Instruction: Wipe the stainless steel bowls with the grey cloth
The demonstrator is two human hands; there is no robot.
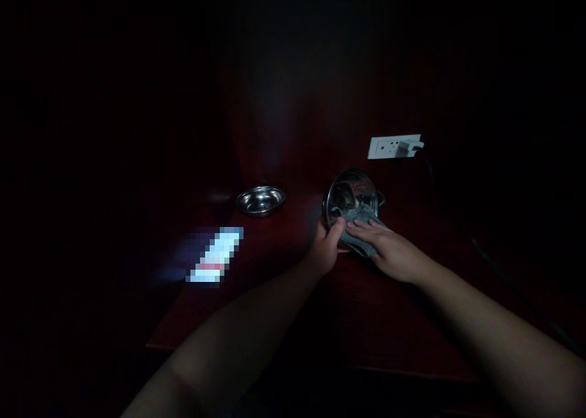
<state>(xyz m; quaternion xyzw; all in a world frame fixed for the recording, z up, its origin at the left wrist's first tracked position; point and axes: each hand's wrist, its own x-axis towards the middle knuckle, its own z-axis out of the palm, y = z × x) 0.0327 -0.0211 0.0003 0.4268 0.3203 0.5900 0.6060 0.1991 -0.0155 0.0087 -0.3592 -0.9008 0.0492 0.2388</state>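
The scene is very dark. A shiny steel pot (353, 191) lies tipped on its side on the dark red table (366, 320), its mouth facing me. My left hand (328, 247) grips the pot's lower rim, thumb curled over the edge. My right hand (389, 250) lies with fingers stretched out on a grey cloth (359, 234), pressing it at the pot's mouth. Part of the cloth reaches inside the pot.
A shallow steel bowl (260, 199) sits upright to the left of the pot. A blurred pale rectangle (215, 254) lies nearer the left edge. A white wall socket (394, 146) with a plug is behind, and a dark cable (476, 241) runs down the right side.
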